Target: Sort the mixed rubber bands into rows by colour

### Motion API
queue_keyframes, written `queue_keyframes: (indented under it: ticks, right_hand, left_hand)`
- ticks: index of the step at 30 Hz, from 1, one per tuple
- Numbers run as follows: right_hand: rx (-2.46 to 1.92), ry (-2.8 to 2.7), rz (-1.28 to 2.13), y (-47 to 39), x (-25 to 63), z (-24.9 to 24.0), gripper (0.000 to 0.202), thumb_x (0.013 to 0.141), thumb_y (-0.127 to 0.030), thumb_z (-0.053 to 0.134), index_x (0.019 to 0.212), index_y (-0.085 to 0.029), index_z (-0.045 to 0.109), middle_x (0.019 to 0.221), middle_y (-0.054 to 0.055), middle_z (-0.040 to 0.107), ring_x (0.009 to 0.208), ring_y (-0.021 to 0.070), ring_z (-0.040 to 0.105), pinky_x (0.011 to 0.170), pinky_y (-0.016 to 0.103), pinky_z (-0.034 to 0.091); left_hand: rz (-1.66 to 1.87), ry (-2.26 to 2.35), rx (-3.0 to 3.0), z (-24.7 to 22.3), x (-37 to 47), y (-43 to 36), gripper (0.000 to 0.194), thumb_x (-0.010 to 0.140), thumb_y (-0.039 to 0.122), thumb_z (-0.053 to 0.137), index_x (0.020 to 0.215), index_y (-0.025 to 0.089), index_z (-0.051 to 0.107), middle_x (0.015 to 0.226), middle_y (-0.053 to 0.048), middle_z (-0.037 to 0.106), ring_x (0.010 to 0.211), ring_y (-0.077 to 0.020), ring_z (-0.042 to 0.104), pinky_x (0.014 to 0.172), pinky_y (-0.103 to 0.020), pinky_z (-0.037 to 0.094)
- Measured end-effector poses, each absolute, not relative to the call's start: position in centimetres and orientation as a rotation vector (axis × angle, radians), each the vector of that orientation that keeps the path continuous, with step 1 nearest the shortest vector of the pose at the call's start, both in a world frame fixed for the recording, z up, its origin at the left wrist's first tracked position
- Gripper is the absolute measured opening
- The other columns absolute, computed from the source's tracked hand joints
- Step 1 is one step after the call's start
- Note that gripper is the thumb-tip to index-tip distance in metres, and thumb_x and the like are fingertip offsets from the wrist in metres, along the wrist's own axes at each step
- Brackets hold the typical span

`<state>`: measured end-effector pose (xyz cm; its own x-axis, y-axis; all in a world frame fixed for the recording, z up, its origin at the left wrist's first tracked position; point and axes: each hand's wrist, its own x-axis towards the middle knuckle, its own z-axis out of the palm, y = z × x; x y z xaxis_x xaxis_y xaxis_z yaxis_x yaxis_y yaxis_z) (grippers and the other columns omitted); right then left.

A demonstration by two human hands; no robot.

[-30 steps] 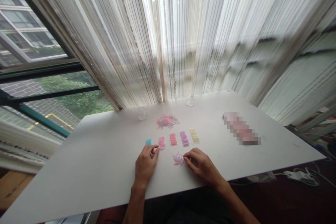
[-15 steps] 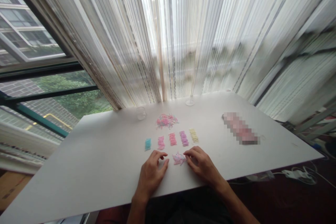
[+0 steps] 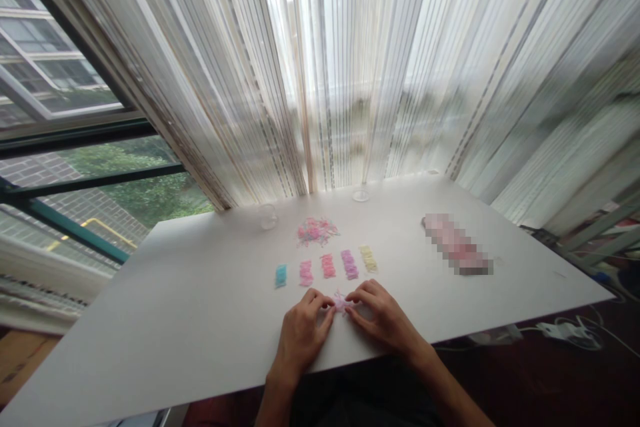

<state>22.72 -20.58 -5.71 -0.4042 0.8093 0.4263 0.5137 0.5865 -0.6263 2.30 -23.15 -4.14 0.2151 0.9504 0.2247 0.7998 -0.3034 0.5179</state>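
In front of me lies a small loose heap of pale pink and lilac thin strips (image 3: 340, 303), too small to make out in detail. My left hand (image 3: 304, 327) has its thumb and fingertips drawn together on the heap's left edge. From the other side, my right hand (image 3: 383, 313) holds the heap's right edge between thumb and index finger. Just beyond my hands runs a row of sorted bundles: a turquoise bundle (image 3: 281, 275), a pink bundle (image 3: 306, 273), a coral bundle (image 3: 328, 265), a purple bundle (image 3: 349, 264) and a yellow bundle (image 3: 369, 259).
A larger mixed pile (image 3: 316, 231) lies behind the row on the white table (image 3: 200, 307). Two clear round containers (image 3: 268, 216) (image 3: 361, 195) stand near the curtain (image 3: 340, 80). On the right is a blurred-out pinkish object (image 3: 456, 245).
My left hand has moved right to the small heap, and its fingers have closed in. My right fingertips have shifted slightly left, so the heap is now between both hands.
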Motion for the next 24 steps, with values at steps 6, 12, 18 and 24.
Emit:
queue_keyframes:
  ticks: [6,12,18,24]
  right_hand:
    - [-1.008,-2.062,0.55,-20.64,22.7,-5.75,0.014,0.09,-0.014,0.066,0.1,-0.023,0.069,0.091,0.005,0.067,0.088,0.0222,0.063,0.079,0.036,0.056]
    - [-0.991,-2.048,0.562,-20.65,22.67,-5.91,0.015,0.091,-0.014,0.066,0.102,-0.024,0.07,0.091,0.004,0.067,0.088,0.0209,0.064,0.079,0.034,0.056]
    - [-0.988,-2.051,0.544,-20.49,22.56,-6.46,0.014,0.09,-0.011,0.067,0.096,-0.023,0.071,0.088,0.004,0.066,0.085,0.0205,0.064,0.077,0.033,0.055]
    - [-1.006,-2.016,0.532,-20.53,22.57,-6.21,0.013,0.089,-0.01,0.067,0.092,-0.022,0.069,0.086,0.003,0.066,0.083,0.0203,0.064,0.075,0.032,0.055]
  left_hand:
    - [0.797,1.626,2.237,-4.25,2.11,-23.22,0.012,0.095,0.024,0.057,0.096,0.026,0.069,0.092,-0.001,0.068,0.076,-0.0163,0.069,0.069,-0.025,0.053]
    - [0.896,1.552,2.366,-4.43,2.27,-23.08,0.013,0.095,0.021,0.056,0.099,0.024,0.068,0.095,-0.002,0.069,0.077,-0.0151,0.07,0.07,-0.023,0.055]
    - [0.944,1.478,2.418,-4.67,2.53,-22.97,0.014,0.097,0.021,0.055,0.1,0.024,0.068,0.097,-0.002,0.069,0.077,-0.0149,0.071,0.07,-0.024,0.057]
    - [0.952,1.472,2.397,-4.57,2.52,-23.07,0.012,0.098,0.024,0.054,0.106,0.024,0.063,0.101,-0.003,0.07,0.083,-0.0169,0.071,0.071,-0.026,0.058]
